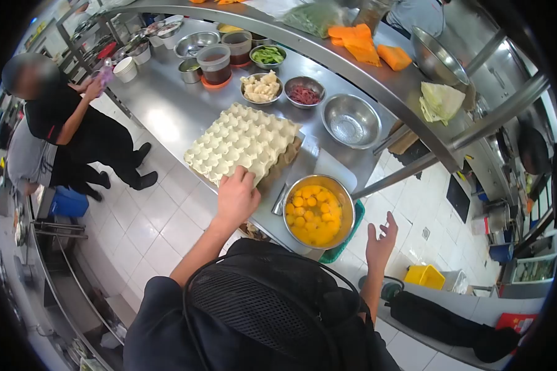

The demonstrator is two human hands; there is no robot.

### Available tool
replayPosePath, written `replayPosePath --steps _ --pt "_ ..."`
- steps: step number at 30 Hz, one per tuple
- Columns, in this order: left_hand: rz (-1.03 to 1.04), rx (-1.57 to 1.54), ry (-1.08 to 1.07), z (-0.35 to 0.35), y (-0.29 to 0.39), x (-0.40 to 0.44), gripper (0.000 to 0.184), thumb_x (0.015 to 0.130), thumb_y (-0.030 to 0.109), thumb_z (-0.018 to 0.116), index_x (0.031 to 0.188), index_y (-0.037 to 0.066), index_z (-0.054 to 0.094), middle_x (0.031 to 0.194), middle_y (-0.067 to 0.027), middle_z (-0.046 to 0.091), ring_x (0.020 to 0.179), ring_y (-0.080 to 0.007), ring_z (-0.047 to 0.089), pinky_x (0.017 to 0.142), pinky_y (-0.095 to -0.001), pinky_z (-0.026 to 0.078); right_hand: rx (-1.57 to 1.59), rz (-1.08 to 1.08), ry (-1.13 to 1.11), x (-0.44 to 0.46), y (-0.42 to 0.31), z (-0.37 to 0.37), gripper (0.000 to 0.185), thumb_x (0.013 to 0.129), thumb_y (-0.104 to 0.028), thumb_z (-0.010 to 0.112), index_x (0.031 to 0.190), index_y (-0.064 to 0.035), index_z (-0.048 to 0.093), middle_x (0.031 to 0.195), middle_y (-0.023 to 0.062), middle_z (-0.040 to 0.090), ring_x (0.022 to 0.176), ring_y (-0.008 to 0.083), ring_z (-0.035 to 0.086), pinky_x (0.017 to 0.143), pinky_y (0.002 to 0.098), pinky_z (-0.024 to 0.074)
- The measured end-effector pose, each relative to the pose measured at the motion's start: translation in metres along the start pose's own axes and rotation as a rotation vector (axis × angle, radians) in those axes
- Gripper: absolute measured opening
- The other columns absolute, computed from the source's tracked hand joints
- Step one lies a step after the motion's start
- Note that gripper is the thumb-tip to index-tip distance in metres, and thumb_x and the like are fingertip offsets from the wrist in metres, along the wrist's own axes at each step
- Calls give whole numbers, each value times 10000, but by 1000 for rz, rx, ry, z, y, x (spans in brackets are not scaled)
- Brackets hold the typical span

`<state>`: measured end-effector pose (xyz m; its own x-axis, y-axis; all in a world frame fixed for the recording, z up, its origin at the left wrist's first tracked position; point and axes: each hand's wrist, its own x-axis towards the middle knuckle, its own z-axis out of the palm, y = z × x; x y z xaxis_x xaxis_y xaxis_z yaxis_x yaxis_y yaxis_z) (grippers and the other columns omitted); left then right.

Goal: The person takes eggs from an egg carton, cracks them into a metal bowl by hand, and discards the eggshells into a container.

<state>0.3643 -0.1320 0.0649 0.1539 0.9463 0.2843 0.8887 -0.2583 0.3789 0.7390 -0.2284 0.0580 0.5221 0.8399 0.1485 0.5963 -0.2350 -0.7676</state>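
While left hand [237, 196] grips egg tray [241, 139], right hand [379, 242] spread, near yolks [311, 201]

- Bright, fairly even indoor light.
- White glare on the steel table [161, 114].
- Small highlights on the yolks [321, 196].
- Wide lens bends the shelf [403, 85]; corners go black.
- One person's head [34, 74] is blurred.

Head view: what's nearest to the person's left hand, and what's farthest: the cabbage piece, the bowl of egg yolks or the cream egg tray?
1. Cream egg tray: at the fingers of the left hand.
2. Bowl of egg yolks: to that hand's right.
3. Cabbage piece: far right, up on the shelf.
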Motion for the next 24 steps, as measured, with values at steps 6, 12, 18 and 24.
replayPosePath --steps 6,12,18,24 --pt "-12 -56 314 -64 -32 22 348 726 15 673 1074 8 655 952 -169 589 831 -383 590 753 -478 484 97 -103 121 10 -31 9 519 899 -72 700 1391 -58 537 1288 125 557 1054 253 598 873 393 503" --pt "-48 153 370 -90 -109 42 354 732 -6 675 1085 10 652 975 -157 597 871 -370 597 767 -467 477 307 -260 48 7 -93 48 459 902 -41 686 1344 -39 562 1261 114 559 1026 202 596 839 325 512" --pt "-124 280 316 -64 -213 68 320 769 0 674 1088 18 657 994 -157 607 904 -359 616 817 -468 483 706 30 -748 -37 -142 128 423 927 -41 696 1329 -5 568 1252 120 551 1028 175 618 841 303 555" --pt "-74 180 126 -9 -279 69 296 796 22 702 1088 10 657 1048 -188 630 935 -422 625 825 -501 507 538 -123 -767 -73 -153 193 592 913 -91 723 1433 14 460 1453 175 417 1295 277 527 1028 392 530"
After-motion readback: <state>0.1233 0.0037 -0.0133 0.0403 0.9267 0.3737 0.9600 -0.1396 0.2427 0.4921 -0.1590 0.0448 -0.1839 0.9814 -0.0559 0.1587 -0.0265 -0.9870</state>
